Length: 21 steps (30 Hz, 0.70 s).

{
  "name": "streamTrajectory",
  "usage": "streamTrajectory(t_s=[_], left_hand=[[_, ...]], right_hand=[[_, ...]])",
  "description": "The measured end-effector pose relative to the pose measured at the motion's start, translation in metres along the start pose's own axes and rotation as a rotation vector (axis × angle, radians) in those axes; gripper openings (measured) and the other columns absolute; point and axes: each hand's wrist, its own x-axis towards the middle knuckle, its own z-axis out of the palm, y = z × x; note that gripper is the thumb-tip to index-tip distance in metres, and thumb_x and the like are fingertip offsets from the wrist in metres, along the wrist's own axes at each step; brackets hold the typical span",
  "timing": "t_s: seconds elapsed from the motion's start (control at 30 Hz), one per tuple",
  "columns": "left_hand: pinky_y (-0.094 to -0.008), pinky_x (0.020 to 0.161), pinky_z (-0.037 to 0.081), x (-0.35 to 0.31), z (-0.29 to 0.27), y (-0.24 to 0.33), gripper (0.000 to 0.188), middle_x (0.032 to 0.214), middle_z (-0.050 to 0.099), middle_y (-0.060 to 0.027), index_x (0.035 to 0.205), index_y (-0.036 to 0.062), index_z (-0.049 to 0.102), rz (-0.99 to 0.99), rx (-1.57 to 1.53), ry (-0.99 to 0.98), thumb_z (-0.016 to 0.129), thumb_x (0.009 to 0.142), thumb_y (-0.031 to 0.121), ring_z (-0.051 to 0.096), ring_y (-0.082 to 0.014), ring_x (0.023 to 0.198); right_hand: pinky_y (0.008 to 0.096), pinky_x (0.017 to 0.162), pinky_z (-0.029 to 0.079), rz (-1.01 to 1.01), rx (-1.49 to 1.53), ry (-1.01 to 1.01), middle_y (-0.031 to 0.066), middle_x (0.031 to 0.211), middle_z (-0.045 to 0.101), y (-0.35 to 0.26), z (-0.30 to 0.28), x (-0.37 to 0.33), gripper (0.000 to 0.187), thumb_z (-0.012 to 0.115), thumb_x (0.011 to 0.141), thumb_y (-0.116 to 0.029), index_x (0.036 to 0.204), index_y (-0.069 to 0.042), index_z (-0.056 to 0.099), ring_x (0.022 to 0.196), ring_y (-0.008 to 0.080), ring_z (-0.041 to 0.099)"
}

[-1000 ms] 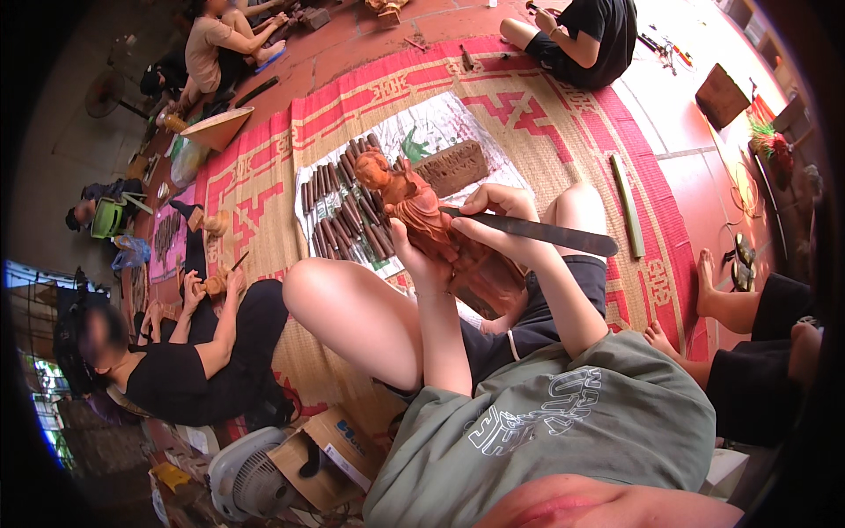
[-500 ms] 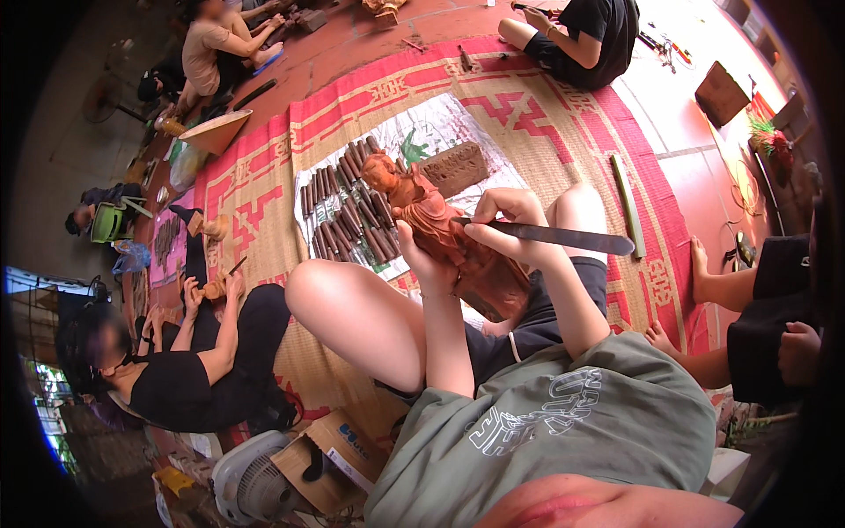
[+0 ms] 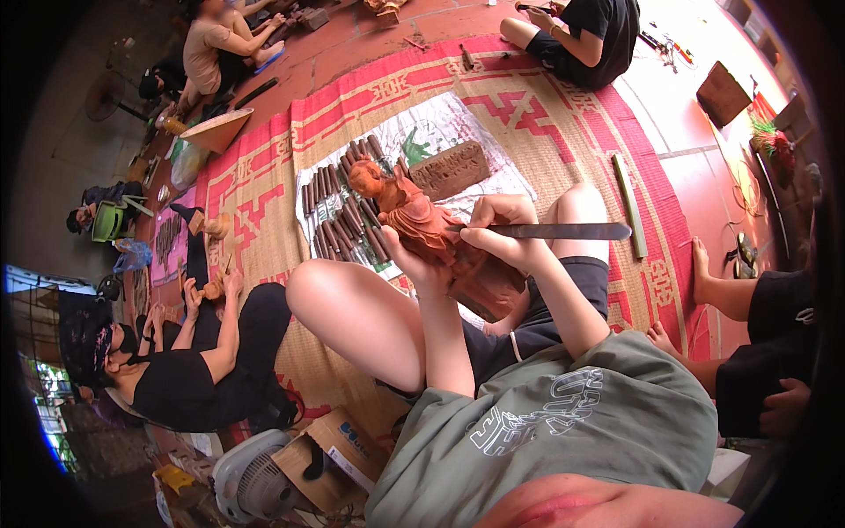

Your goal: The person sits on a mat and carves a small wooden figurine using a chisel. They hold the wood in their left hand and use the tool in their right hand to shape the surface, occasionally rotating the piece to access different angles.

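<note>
A reddish-brown carved wooden statue [image 3: 414, 216] of a robed figure leans between my bent legs, its head toward the upper left. Its lower part is partly behind my forearms. My left hand [image 3: 426, 271] is closed around the statue's side and supports it. My right hand [image 3: 509, 231] pinches a long, flat, dark carving knife [image 3: 572, 231]. The knife's tip touches or nearly touches the statue's robe, and its rounded end points right. Just beyond the statue, several dark-handled carving tools [image 3: 339, 211] lie in rows on a white printed sheet [image 3: 440, 114].
A brown block [image 3: 451, 170] rests on the sheet, over a red-and-straw mat [image 3: 255, 229]. Right of my knee lies a greenish strip [image 3: 628, 207]. A person [image 3: 185, 361] at left holds a small carving. Nearby stand a fan [image 3: 255, 484] and an open cardboard box [image 3: 330, 462].
The statue's head has shifted slightly left and down. My right hand has moved a little left, and the knife lies more level, its rounded end raised.
</note>
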Motion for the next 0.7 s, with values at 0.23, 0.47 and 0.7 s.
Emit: streamTrajectory(t_s=[0.23, 0.47, 0.7], left_hand=[[-0.0352, 0.071, 0.048, 0.003, -0.015, -0.001, 0.062, 0.096, 0.054, -0.0137, 0.116, 0.0043, 0.042, 0.024, 0.024, 0.002, 0.033, 0.086, 0.058, 0.056, -0.0231, 0.083], [-0.0352, 0.069, 0.048, -0.004, 0.009, 0.002, 0.062, 0.095, 0.054, -0.014, 0.115, 0.0031, 0.042, 0.026, -0.051, 0.081, 0.035, 0.086, 0.058, 0.056, -0.0238, 0.08], [-0.0363, 0.067, 0.048, 0.0, -0.002, 0.005, 0.065, 0.088, 0.055, -0.0169, 0.112, 0.0006, 0.043, 0.03, 0.01, -0.039, 0.033, 0.085, 0.059, 0.057, -0.0259, 0.075]], right_hand=[[0.0222, 0.047, 0.036, -0.099, -0.103, 0.016, 0.0046, 0.056, 0.055, 0.008, 0.006, 0.001, 0.019, 0.068, 0.069, -0.006, 0.059, 0.0, 0.053, 0.051, 0.0063, 0.05], [0.0247, 0.045, 0.036, -0.146, -0.133, 0.133, 0.0039, 0.049, 0.05, 0.001, 0.018, 0.003, 0.021, 0.067, 0.067, -0.006, 0.055, -0.002, 0.051, 0.046, 0.0102, 0.048], [0.0271, 0.046, 0.035, -0.258, -0.111, 0.22, 0.0063, 0.052, 0.05, -0.001, 0.021, 0.004, 0.02, 0.067, 0.064, -0.009, 0.057, -0.002, 0.05, 0.046, 0.0145, 0.048]])
